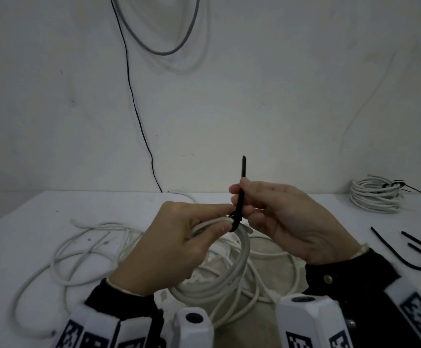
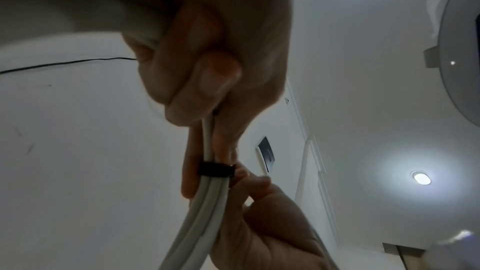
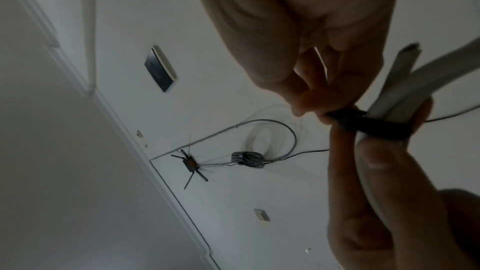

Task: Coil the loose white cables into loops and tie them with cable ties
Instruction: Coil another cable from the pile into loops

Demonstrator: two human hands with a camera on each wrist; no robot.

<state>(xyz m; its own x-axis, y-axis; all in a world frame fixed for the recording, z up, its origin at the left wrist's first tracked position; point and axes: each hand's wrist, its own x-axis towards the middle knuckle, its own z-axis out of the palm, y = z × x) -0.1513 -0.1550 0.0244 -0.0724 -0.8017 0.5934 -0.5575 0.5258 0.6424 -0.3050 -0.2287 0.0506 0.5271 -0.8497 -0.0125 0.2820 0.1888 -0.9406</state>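
Cinching is the step in hand: a black cable tie (image 1: 238, 209) is wrapped round the strands of the white coil (image 1: 232, 262), w/ its free tail standing straight up. The right hand (image 1: 287, 219) pinches that tail between thumb and fingers. The left hand (image 1: 176, 242) is clenched round the bundled strands right beside the tie, thumb pressed near the tie's head. The left wrist view shows the band (image 2: 217, 169) snug across the strands, so the tie looks threaded, approx. at final tightening; whether it is fully locked cannot be told.

Position ref: the held coil, lifted above the table (image 1: 28, 222).
- Done: one tied coil (image 1: 375, 195) lies far right of it, at the table's back edge, w/ a black tie tail sticking out.
- In progress: the held coil.
- Left: loose white cable (image 1: 79, 247) sprawls on the table left of and under the held coil, not yet looped. Whether it is a separate cable cannot be told.
- Stock: spare black ties (image 1: 415, 249) lie right of the held coil, near the right wrist.

Writing/labels: no brand or text readable. Only black-and-white square marker patterns on the wrist units (image 1: 305, 322).
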